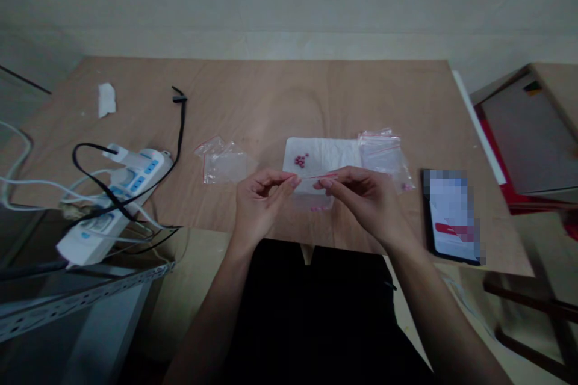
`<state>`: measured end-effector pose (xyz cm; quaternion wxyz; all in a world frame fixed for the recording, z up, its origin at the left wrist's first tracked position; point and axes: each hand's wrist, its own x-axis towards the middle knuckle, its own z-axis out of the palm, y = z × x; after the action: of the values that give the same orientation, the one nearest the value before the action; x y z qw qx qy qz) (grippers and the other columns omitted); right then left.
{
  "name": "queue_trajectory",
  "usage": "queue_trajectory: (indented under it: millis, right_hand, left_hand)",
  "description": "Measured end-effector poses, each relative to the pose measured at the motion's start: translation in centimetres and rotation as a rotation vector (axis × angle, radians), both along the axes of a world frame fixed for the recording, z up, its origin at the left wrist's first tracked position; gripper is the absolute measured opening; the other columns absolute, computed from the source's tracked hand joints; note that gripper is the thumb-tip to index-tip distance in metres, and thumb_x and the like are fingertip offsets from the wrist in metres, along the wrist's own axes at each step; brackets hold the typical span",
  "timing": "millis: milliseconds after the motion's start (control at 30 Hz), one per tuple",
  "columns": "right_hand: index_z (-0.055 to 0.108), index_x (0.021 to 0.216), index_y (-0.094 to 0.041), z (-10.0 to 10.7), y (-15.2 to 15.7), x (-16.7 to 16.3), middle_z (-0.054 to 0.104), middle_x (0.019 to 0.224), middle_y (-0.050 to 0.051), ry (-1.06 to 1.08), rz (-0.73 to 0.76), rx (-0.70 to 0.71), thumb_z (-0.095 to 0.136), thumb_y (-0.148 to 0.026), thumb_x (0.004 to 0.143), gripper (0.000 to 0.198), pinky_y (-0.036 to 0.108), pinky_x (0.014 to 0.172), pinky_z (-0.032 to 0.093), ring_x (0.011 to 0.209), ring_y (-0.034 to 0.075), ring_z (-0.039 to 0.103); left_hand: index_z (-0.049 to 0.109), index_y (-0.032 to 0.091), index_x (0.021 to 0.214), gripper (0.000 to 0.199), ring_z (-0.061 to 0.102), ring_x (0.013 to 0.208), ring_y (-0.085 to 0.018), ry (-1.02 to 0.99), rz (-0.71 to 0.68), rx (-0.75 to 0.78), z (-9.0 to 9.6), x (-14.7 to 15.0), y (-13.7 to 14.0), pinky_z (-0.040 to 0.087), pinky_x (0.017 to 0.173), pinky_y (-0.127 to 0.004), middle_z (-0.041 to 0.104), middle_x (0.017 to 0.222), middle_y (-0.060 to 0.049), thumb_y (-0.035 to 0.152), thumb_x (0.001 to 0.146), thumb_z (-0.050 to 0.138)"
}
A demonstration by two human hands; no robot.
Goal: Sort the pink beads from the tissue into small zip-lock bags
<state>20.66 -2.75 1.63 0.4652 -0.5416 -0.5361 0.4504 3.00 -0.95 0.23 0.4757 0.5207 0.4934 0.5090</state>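
Bare table opens beside the power strip; the left hand pinches a clear bag, its top running crosswise, its body pointing toward the table's near edge (pink beads lowest); the right hand pinches opposite.

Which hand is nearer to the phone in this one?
The right. The right hand is just to the left of the phone; the left hand is farther off on that same side, beyond the right hand.

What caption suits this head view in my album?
Left hand and right hand pinch a clear bag of pinkish pieces at a wooden table.
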Motion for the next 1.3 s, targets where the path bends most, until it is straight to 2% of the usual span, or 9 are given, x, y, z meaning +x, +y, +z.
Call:
queue_trajectory:
  millis: [100, 200, 433, 567, 833, 967, 1067, 1233, 1300]
  right_hand:
    - [0.078, 0.078, -0.021, -0.2, -0.3, -0.2, 0.077, 0.078, 0.004, 0.009, -0.065, 0.002, 0.075, -0.036, 0.076, 0.015, 0.031, 0.065, 0.052, 0.069, 0.017, 0.068]
    - [0.079, 0.080, -0.023, -0.2, -0.6, -0.1, 0.077, 0.078, 0.004, -0.032, -0.096, 0.001, 0.076, -0.035, 0.075, 0.013, 0.032, 0.066, 0.052, 0.069, 0.018, 0.067]
    - [0.074, 0.073, -0.022, -0.3, -0.5, -0.9, 0.075, 0.073, 0.002, 0.156, -0.073, -0.030, 0.078, -0.034, 0.069, 0.013, 0.029, 0.061, 0.051, 0.064, 0.015, 0.065]
    - [0.073, 0.071, -0.021, -0.5, -0.5, -1.3, 0.073, 0.071, 0.002, 0.094, -0.079, 0.008, 0.075, -0.031, 0.072, 0.011, 0.028, 0.061, 0.050, 0.064, 0.014, 0.063]
    - [0.070, 0.075, -0.021, -0.9, -0.7, -1.3, 0.072, 0.073, 0.002, 0.150, -0.025, -0.004, 0.073, -0.038, 0.076, 0.017, 0.027, 0.063, 0.051, 0.066, 0.014, 0.064]
    - [0.064, 0.063, -0.020, -0.8, -1.0, -1.1, 0.065, 0.061, -0.002, 0.132, -0.034, 0.037, 0.073, -0.039, 0.077, 0.025, 0.025, 0.057, 0.048, 0.057, 0.011, 0.058]
    - [0.065, 0.064, -0.020, -0.6, -1.2, -1.1, 0.065, 0.061, -0.001, 0.138, -0.015, 0.050, 0.074, -0.038, 0.077, 0.024, 0.024, 0.056, 0.047, 0.056, 0.011, 0.058]
    - [0.068, 0.072, -0.019, -0.5, -1.5, -1.0, 0.068, 0.065, 0.001, 0.016, -0.028, 0.059, 0.071, -0.038, 0.081, 0.021, 0.025, 0.056, 0.047, 0.058, 0.012, 0.059]
    - [0.068, 0.076, -0.019, -0.4, -1.5, -0.8, 0.071, 0.070, 0.002, -0.084, -0.041, 0.094, 0.068, -0.034, 0.084, 0.018, 0.026, 0.059, 0.048, 0.062, 0.013, 0.062]
  left_hand:
    - [0.074, 0.018, 0.082, 0.018, 0.069, 0.070, -0.013, -0.007, -0.065, -0.008, 0.1, -0.3, -0.1, 0.055, 0.066, -0.023, 0.076, 0.079, -0.004, 0.035, 0.075, 0.076]
    - [0.072, 0.017, 0.076, 0.019, 0.068, 0.066, -0.013, 0.058, -0.081, 0.005, 0.2, -0.5, -0.2, 0.055, 0.065, -0.024, 0.075, 0.073, -0.004, 0.036, 0.077, 0.074]
    - [0.068, 0.018, 0.073, 0.022, 0.066, 0.066, -0.014, 0.112, -0.102, 0.042, 0.5, -0.4, -0.5, 0.055, 0.065, -0.026, 0.072, 0.070, -0.003, 0.039, 0.080, 0.071]
    - [0.070, 0.019, 0.085, 0.018, 0.066, 0.072, -0.014, 0.116, -0.186, 0.040, 0.3, -0.3, -0.6, 0.054, 0.068, -0.027, 0.074, 0.080, -0.004, 0.037, 0.081, 0.070]
    - [0.069, 0.018, 0.074, 0.014, 0.065, 0.066, -0.013, 0.171, -0.141, 0.079, 0.3, 0.1, -0.7, 0.051, 0.064, -0.026, 0.073, 0.072, -0.003, 0.030, 0.081, 0.070]
    - [0.070, 0.018, 0.079, 0.015, 0.067, 0.070, -0.014, 0.131, -0.207, 0.060, 0.3, 0.3, -0.7, 0.054, 0.066, -0.026, 0.073, 0.075, -0.003, 0.033, 0.082, 0.068]
    - [0.071, 0.018, 0.080, 0.015, 0.069, 0.072, -0.015, 0.096, -0.241, 0.028, 0.3, 0.5, -0.7, 0.056, 0.067, -0.027, 0.075, 0.079, -0.004, 0.033, 0.080, 0.071]
    - [0.072, 0.019, 0.077, 0.010, 0.069, 0.069, -0.015, 0.199, -0.193, 0.112, 0.7, 0.8, -0.8, 0.055, 0.065, -0.026, 0.076, 0.076, -0.003, 0.027, 0.081, 0.069]
    - [0.074, 0.019, 0.080, 0.012, 0.070, 0.069, -0.015, 0.198, -0.226, 0.099, 1.0, 0.8, -0.8, 0.056, 0.065, -0.026, 0.076, 0.076, -0.003, 0.028, 0.083, 0.067]
